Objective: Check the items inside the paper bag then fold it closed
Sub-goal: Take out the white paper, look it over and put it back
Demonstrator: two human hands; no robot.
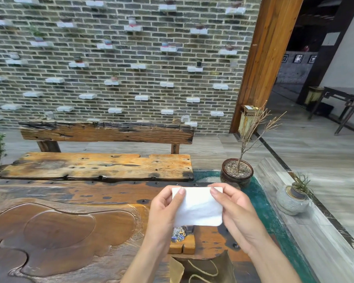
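I hold a white rectangular pad up in front of me over the wooden table. My left hand pinches its left edge with thumb on top. My right hand pinches its right edge the same way. The brown paper bag stands open at the bottom edge of the view, below my hands, with its cord handles lying across the opening. A small colourful patterned object sits on a low wooden block just under the pad.
A potted bare twig plant stands at the table's far right corner. Behind the table is a rough wooden bench and a brick wall. A stone pot sits on the ledge to the right.
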